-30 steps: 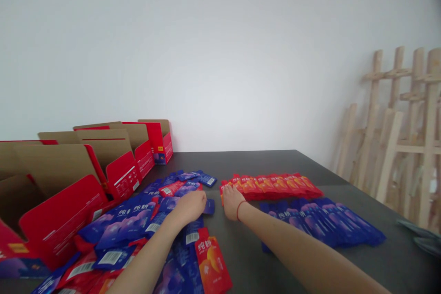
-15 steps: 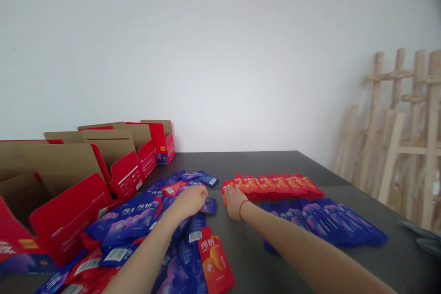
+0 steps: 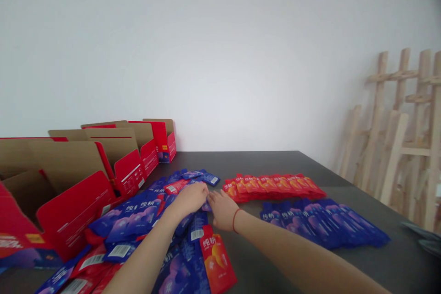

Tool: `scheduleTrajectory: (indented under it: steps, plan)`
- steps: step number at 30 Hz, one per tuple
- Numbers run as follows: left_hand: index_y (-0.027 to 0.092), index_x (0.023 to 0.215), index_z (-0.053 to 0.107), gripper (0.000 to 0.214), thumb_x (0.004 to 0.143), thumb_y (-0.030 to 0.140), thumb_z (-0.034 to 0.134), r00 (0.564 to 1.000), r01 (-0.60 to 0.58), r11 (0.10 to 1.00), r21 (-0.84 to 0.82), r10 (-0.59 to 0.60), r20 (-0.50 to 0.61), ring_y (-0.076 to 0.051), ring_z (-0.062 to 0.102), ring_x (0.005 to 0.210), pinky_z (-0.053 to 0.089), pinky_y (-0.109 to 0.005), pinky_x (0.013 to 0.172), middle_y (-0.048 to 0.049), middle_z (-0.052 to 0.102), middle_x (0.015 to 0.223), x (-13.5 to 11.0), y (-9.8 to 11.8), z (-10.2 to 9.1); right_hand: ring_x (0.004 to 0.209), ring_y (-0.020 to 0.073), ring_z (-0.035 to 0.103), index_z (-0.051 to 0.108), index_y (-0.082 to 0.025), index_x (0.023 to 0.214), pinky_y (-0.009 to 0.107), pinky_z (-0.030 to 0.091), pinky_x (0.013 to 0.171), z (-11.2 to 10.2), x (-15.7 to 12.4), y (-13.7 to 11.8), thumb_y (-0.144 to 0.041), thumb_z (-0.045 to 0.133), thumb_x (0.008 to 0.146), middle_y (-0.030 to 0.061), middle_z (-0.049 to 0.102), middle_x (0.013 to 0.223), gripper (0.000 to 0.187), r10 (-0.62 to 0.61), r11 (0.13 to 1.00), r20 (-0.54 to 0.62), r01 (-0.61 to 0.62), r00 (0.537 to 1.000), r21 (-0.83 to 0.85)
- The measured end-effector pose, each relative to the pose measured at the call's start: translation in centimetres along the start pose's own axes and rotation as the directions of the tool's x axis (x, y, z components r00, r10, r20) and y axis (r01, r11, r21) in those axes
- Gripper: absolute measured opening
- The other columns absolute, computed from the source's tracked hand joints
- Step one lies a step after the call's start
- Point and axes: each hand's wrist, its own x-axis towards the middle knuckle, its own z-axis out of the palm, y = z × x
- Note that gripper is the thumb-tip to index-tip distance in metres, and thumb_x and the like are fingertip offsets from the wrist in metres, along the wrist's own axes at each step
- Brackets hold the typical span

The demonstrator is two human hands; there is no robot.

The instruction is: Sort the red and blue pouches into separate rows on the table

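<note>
Now our left hand, fingers curled, is over the packet pile on the bench; just beside, our right hand has extended fingers; any hold we cannot tell.

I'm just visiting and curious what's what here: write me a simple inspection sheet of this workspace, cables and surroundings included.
Surface: dark table, matte-looking.
Job's things: mixed pile of red and blue packets on the left; overlapping row of red packets on the right, with a row of blue packets nearer the person.
Clutter: open red boxes left of the pile; grey object at the right edge, too blurred to identify.
Hands: left hand over the pile; right hand beside it, fingers extended towards it; grip unclear.
Cables: nothing seen.
Surroundings: pale wall behind; wooden frames at right.
</note>
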Motion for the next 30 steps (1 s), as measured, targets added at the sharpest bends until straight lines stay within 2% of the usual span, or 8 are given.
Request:
scheduleTrajectory:
  steps: [4,7,12,16,23,25,28,30]
  plan:
    - [0.017,0.078,0.064,0.026,0.081,0.015,0.038,1.0,-0.006,1.0,0.004,0.006,0.0,-0.017,0.063,0.071,0.041,-0.025,0.064,-0.0069,0.07,0.081,0.0,0.2,0.2,0.114,0.0286,0.055,0.05,-0.003,0.126,0.046,0.036,0.101,0.9,0.7,-1.1,-0.017,0.048,0.086,0.0221,0.059,0.123,0.043,0.057,0.996,-0.037,-0.054,0.998,0.067]
    - [0.018,0.076,0.063,0.025,0.081,0.015,0.038,1.0,-0.018,1.0,0.004,0.018,-0.003,-0.017,0.063,0.071,0.04,-0.025,0.063,-0.006,0.069,0.08,-0.1,0.3,0.3,0.102,0.0249,0.061,0.058,-0.008,0.115,0.044,0.041,0.094,1.0,0.8,-1.1,-0.012,0.043,0.091,0.0147,0.066,0.108,0.029,0.094,0.988,-0.042,-0.088,0.995,0.123]
    - [0.019,0.076,0.062,0.025,0.084,0.02,0.038,0.998,-0.052,0.999,-0.011,0.051,-0.039,-0.018,0.062,0.078,0.041,-0.025,0.065,-0.005,0.069,0.084,-0.2,0.6,0.0,0.099,0.0265,0.063,0.06,-0.007,0.115,0.041,0.043,0.091,0.1,-1.3,-0.4,-0.008,0.042,0.088,0.0188,0.069,0.103,0.033,0.181,0.938,-0.072,-0.151,0.981,0.311]
    - [0.019,0.083,0.062,0.024,0.086,0.035,0.043,0.986,-0.128,0.979,-0.159,0.108,-0.13,-0.019,0.062,0.081,0.043,-0.026,0.07,-0.004,0.069,0.087,-0.3,0.9,-0.2,0.099,0.0253,0.064,0.064,-0.012,0.114,0.036,0.045,0.088,-0.8,-5.1,0.8,-0.013,0.037,0.088,0.0167,0.07,0.106,0.038,0.292,0.806,-0.082,-0.199,0.953,0.557]
    - [0.019,0.092,0.064,0.038,0.068,0.048,0.067,0.95,-0.107,0.909,-0.404,0.214,0.229,-0.02,0.064,0.08,0.046,-0.025,0.067,-0.0022,0.07,0.088,-0.5,1.3,2.1,0.077,0.0223,0.07,0.069,-0.013,0.104,0.031,0.053,0.067,-0.2,-12.1,1.8,-0.027,0.036,0.084,0.0088,0.073,0.084,0.041,0.305,0.379,0.109,-0.226,0.946,0.897]
    - [0.019,0.083,0.064,0.031,0.065,0.043,0.069,0.903,-0.075,0.914,-0.399,0.232,0.361,-0.019,0.064,0.074,0.045,-0.024,0.063,-0.0003,0.069,0.079,-0.8,1.9,2.7,0.078,0.0217,0.07,0.07,-0.015,0.101,0.031,0.053,0.071,-0.1,-13.8,1.5,-0.032,0.042,0.084,0.0088,0.073,0.084,0.037,0.301,0.163,0.16,-0.216,0.94,0.963]
    - [0.019,0.071,0.06,0.023,0.068,0.04,0.065,0.83,-0.03,0.887,-0.46,0.279,0.483,-0.016,0.06,0.059,0.042,-0.023,0.055,0.0029,0.062,0.059,-1.3,3.0,3.2,0.082,0.0212,0.069,0.071,-0.017,0.093,0.032,0.052,0.077,-0.2,-15.7,0.8,-0.035,0.061,0.077,0.0081,0.073,0.087,0.026,0.31,-0.298,0.212,-0.117,0.927,0.948]
    - [0.019,0.068,0.056,0.025,0.07,0.043,0.064,0.823,-0.025,0.847,-0.531,0.319,0.47,-0.014,0.055,0.053,0.039,-0.022,0.051,0.0042,0.058,0.054,-1.6,3.7,3.3,0.084,0.0217,0.068,0.069,-0.018,0.093,0.034,0.052,0.079,-0.3,-16.6,0.2,-0.038,0.066,0.076,0.0075,0.072,0.088,0.027,0.348,-0.461,0.236,-0.054,0.907,0.886]
